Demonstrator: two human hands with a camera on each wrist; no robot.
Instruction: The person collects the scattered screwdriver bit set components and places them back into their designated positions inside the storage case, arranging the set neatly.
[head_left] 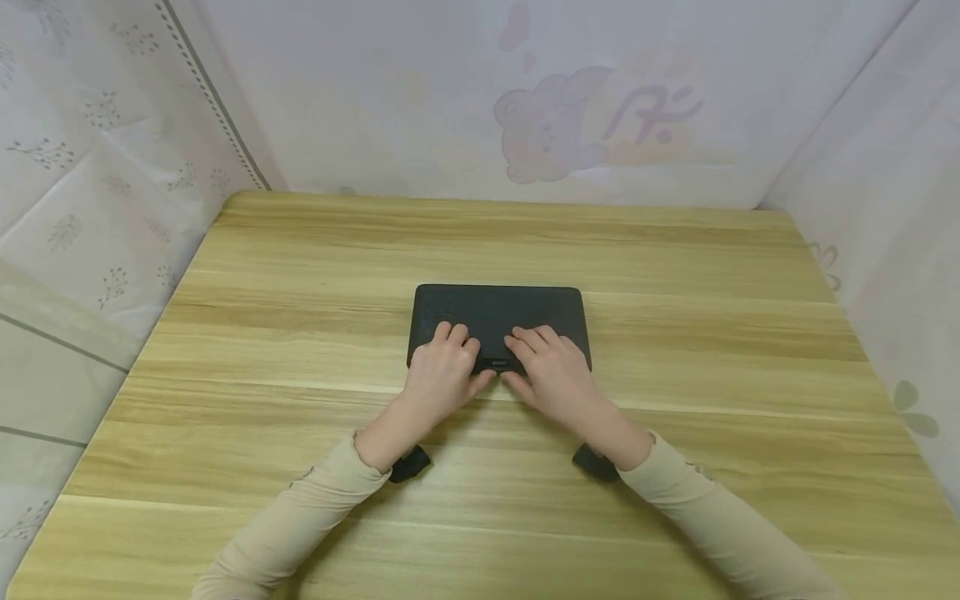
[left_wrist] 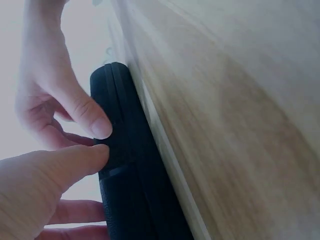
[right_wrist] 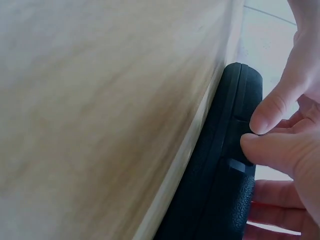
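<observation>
A flat black hard plastic case lies on the wooden table, with its latch at the middle of the near edge. My left hand holds the near edge left of the latch, bent fingers on the lid and thumb on the front side. To the right, my right hand holds the same edge in the same way. Both thumbtips nearly meet at the latch area, as the left wrist view shows on the case's front. The lid looks closed; the case's inside is hidden.
Dark wrist-worn pieces show under the left forearm and the right forearm. Beyond the table's far edge hangs a pale curtain with a bear print. More patterned fabric flanks the left side.
</observation>
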